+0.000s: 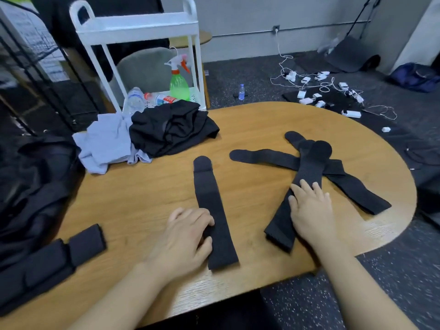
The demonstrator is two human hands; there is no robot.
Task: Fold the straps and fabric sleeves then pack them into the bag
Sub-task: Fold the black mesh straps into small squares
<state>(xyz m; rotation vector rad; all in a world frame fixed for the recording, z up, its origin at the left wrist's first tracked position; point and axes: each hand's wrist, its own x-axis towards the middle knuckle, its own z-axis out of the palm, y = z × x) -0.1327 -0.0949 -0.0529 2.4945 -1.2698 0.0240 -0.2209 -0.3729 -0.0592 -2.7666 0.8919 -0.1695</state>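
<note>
Hands at work on a rounded wooden table [262, 129]: I am watching the left hand [188, 236] curling its fingers and thumb around the near edge of a long black fabric strap [212, 206], which is lying flat and running away from me, apparently pinned so its near end can be folded over. The right hand [309, 210] is lying flat with fingers spread, pressing on a second black perforated strap [307, 177]; I am judging that it is holding this one steady or smoothing it before the fold. That strap is crossing over two more black straps [262, 158] fanned out toward the table's far right, all still unfolded. At the near left corner, padded black folded pieces [59, 256] are sitting side by side, looking already done. Just beyond them, off the table's left edge, a dark mass is showing that could be the bag [35, 177], though I cannot tell for certain. Farther back, a crumpled black garment [171, 127] and pale blue cloth [107, 144] are waiting beside a white wheeled cart [138, 27]. Packing is not yet begun.
</note>
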